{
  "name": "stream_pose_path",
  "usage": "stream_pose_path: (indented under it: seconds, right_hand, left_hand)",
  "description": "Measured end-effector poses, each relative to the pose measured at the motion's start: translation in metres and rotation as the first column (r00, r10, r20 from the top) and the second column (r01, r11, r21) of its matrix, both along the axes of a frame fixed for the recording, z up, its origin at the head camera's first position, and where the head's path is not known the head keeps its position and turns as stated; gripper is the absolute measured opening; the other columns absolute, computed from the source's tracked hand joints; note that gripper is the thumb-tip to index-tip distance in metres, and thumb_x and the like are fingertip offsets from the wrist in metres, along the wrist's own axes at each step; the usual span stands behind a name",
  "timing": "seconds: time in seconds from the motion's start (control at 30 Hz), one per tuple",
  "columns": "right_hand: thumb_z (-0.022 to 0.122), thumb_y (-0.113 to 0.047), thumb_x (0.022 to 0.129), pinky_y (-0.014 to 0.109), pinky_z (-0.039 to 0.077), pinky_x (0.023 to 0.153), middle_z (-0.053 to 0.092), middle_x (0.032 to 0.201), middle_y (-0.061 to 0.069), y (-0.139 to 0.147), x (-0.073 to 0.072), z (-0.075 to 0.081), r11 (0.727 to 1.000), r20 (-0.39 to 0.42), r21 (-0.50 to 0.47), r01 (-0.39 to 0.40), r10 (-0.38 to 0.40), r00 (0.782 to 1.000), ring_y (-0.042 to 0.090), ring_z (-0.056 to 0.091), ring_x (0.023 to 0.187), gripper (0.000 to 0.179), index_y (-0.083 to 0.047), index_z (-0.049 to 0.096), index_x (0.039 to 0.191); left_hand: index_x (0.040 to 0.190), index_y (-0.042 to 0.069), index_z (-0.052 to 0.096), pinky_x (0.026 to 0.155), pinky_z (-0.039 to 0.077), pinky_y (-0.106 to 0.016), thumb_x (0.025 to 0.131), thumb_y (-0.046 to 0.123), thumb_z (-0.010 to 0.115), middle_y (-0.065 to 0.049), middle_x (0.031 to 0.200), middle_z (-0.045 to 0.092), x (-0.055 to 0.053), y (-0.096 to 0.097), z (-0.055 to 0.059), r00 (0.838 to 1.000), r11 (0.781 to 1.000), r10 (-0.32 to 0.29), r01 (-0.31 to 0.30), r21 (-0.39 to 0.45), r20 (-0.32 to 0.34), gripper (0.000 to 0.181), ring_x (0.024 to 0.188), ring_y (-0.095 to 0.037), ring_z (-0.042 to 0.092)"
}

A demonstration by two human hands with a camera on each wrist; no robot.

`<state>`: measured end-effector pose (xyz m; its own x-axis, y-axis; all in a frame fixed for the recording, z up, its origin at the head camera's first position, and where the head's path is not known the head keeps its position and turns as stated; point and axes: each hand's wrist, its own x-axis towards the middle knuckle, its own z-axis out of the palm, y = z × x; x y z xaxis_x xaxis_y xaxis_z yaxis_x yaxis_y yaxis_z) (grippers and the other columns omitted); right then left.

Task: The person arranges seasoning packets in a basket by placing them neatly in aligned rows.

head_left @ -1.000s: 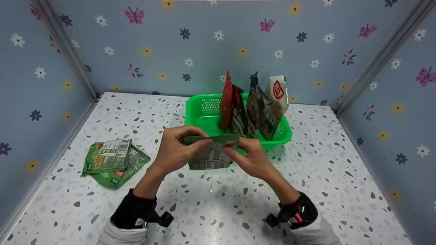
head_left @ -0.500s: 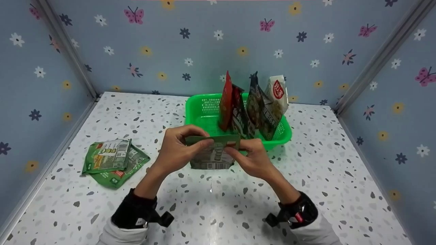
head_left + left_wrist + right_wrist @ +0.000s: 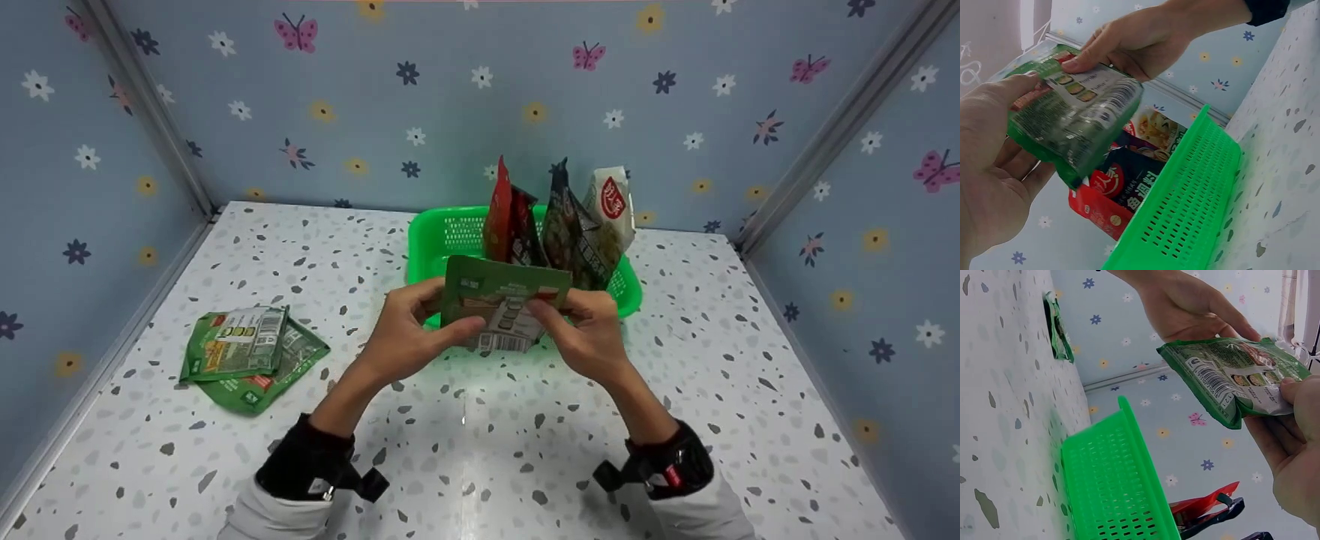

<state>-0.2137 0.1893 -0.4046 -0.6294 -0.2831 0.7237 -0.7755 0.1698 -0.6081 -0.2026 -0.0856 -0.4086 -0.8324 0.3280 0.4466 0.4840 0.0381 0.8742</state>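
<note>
Both hands hold one green food packet [image 3: 506,300], its printed back with a barcode facing the person, above the near rim of the green basket [image 3: 431,225]. The left hand [image 3: 409,326] grips its left side, thumb on the printed back and fingers behind. On the other side the right hand [image 3: 589,330] pinches it, the thumb pressed on the label. In the left wrist view the packet [image 3: 1072,107] looks plump and glossy. Upright in the basket stand a red pouch [image 3: 496,225], dark pouches [image 3: 574,232] and a white-topped pouch [image 3: 611,202].
Two more green packets [image 3: 236,352] lie overlapping on the speckled white table [image 3: 465,465], left of the hands. Flower-patterned blue panels [image 3: 337,97] enclose the table at the back and both sides.
Both hands have moved the packet up, forward and to the right, so it now overlaps the basket. The packet's back is tipped more into view. The packets on the table have stayed put.
</note>
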Motion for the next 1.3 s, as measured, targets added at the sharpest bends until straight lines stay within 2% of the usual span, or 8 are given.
stream_pose_path:
  seconds: [0.17,0.33,0.5,0.67,0.87,1.07,1.2,1.3]
  right_hand:
    - [0.074,0.018,0.096,0.018,0.043,0.056,0.081,0.079,0.018,0.005,0.000,0.007,0.999,-0.025,-0.044,0.030,-0.031,0.999,0.000,0.064,0.062,0.019,0.003,0.085,0.103]
    - [0.073,0.018,0.096,0.020,0.045,0.054,0.083,0.084,0.020,0.006,0.000,0.009,0.998,-0.029,-0.061,0.029,-0.030,0.999,0.001,0.070,0.064,0.020,0.004,0.084,0.102]
    - [0.073,0.018,0.096,0.029,0.038,0.050,0.080,0.078,0.018,0.005,0.001,0.009,0.998,-0.042,-0.061,0.005,-0.008,0.999,0.000,0.062,0.060,0.020,0.004,0.084,0.102]
    - [0.074,0.018,0.095,0.031,0.036,0.049,0.081,0.079,0.018,0.005,0.001,0.008,0.998,-0.041,-0.056,0.006,-0.009,0.999,0.003,0.059,0.056,0.020,0.003,0.085,0.104]
    - [0.074,0.016,0.096,0.035,0.030,0.048,0.064,0.064,0.009,0.006,0.001,0.007,0.999,-0.049,-0.039,0.016,-0.018,0.999,0.013,0.039,0.049,0.018,0.001,0.083,0.099]
    - [0.074,0.015,0.098,0.030,0.033,0.050,0.063,0.064,0.011,0.007,0.002,0.006,0.999,-0.026,-0.039,0.021,-0.022,0.999,0.009,0.041,0.051,0.016,0.001,0.082,0.099]
    - [0.073,0.011,0.102,0.020,0.049,0.060,0.077,0.083,0.017,0.005,0.003,0.006,0.998,0.055,-0.040,0.041,-0.039,0.998,0.003,0.062,0.067,0.015,0.003,0.082,0.111]
    - [0.071,0.006,0.106,0.021,0.064,0.085,0.082,0.114,0.022,0.003,0.005,0.009,0.995,0.140,-0.052,0.082,-0.074,0.987,0.008,0.079,0.097,0.022,0.005,0.078,0.127]
  left_hand:
    - [0.140,0.010,0.078,0.100,0.068,-0.037,0.101,0.012,0.086,-0.010,0.133,0.084,-0.002,0.008,-0.010,0.999,0.999,-0.053,0.053,-0.011,0.011,0.040,0.120,-0.021,0.083]
    - [0.137,0.012,0.081,0.093,0.070,-0.037,0.102,0.015,0.085,-0.010,0.130,0.085,-0.001,0.017,-0.019,0.996,0.997,-0.079,0.079,-0.025,0.029,0.035,0.115,-0.020,0.085]
    - [0.138,0.016,0.081,0.099,0.069,-0.039,0.103,0.016,0.084,-0.006,0.131,0.085,0.002,0.025,-0.024,0.994,0.996,-0.093,0.093,0.001,0.052,0.035,0.119,-0.020,0.084]
    - [0.136,0.015,0.082,0.100,0.069,-0.040,0.102,0.015,0.085,-0.007,0.130,0.086,0.004,0.028,-0.026,0.992,0.995,-0.096,0.094,0.034,0.077,0.034,0.118,-0.021,0.084]
    - [0.135,0.015,0.083,0.099,0.069,-0.041,0.102,0.015,0.085,-0.007,0.130,0.086,0.003,0.030,-0.027,0.993,0.995,-0.087,0.084,0.044,0.077,0.033,0.117,-0.021,0.085]
    - [0.131,0.012,0.085,0.092,0.070,-0.037,0.101,0.011,0.086,-0.011,0.122,0.087,0.002,0.030,-0.027,0.997,0.996,-0.067,0.065,0.064,0.030,0.030,0.108,-0.018,0.087]
    - [0.128,0.012,0.086,0.087,0.070,-0.034,0.100,0.010,0.087,-0.011,0.119,0.088,0.000,0.031,-0.027,0.999,0.998,-0.010,0.013,0.068,-0.039,0.029,0.103,-0.016,0.087]
    - [0.127,0.014,0.086,0.083,0.067,-0.029,0.100,0.012,0.088,-0.006,0.120,0.088,-0.002,0.030,-0.027,0.993,0.996,0.078,-0.073,0.060,-0.086,0.028,0.101,-0.014,0.086]
